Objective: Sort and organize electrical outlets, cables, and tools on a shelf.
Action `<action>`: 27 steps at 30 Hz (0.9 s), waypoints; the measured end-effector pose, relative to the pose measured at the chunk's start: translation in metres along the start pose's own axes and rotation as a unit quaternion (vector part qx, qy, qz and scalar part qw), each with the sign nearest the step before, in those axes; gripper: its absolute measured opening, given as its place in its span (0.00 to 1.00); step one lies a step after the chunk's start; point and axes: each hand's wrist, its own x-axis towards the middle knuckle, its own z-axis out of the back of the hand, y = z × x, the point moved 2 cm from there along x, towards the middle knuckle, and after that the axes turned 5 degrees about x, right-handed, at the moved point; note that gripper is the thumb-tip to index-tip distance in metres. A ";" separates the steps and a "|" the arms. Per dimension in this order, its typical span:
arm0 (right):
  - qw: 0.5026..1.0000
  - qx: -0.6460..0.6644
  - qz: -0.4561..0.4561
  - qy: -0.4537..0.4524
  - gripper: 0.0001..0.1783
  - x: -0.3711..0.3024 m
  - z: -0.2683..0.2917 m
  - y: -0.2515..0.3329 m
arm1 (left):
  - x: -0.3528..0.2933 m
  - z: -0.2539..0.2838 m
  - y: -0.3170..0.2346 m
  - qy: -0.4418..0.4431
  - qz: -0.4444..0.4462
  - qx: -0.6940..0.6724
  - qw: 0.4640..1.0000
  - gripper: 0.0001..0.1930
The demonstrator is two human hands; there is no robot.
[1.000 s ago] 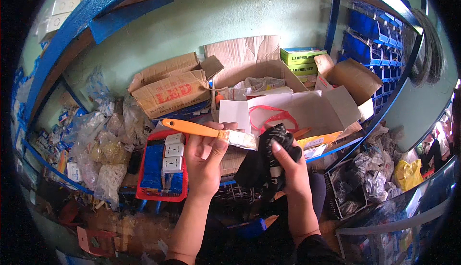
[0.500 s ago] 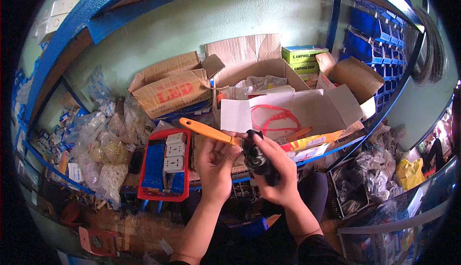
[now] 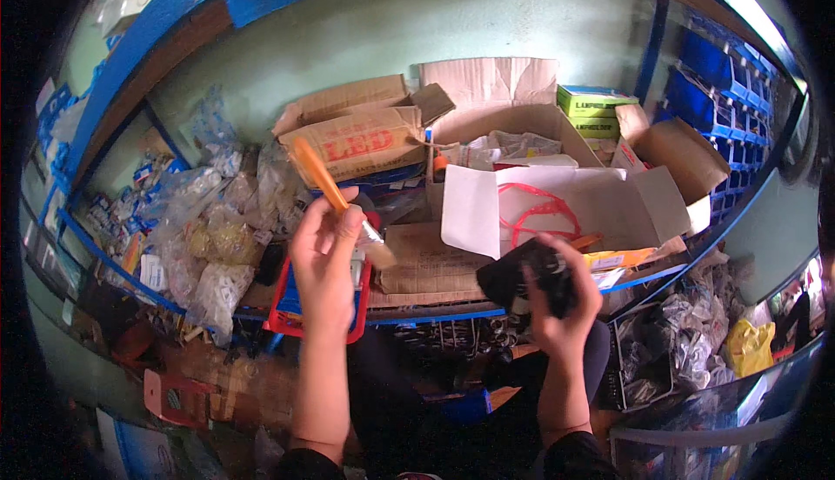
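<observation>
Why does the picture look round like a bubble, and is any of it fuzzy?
In the head view, the fisheye lens bends the blue shelf edge into a curve and leaves black corners; soft, even light, no hard shadows or glare; the left hand with the orange-handled brush and the right hand on a black part look fairly sharp, while the rim smears, as at the yellow bag.

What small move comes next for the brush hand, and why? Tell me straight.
Probably bring the paintbrush down and across to the black part. The left hand holds the brush raised, bristles clear of the part, which the right hand grips apart from it.
</observation>
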 end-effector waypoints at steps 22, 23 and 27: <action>0.975 0.013 -0.027 -0.222 0.18 0.022 0.056 -0.013 | 0.012 0.124 0.072 0.072 0.031 0.582 0.810 0.12; 0.975 0.018 -0.033 -0.221 0.18 0.021 0.059 -0.014 | 0.014 0.121 0.066 0.070 0.038 0.595 0.800 0.12; 0.968 0.027 -0.026 -0.249 0.18 0.023 0.069 -0.019 | 0.033 0.093 0.042 0.037 -0.018 0.544 0.838 0.12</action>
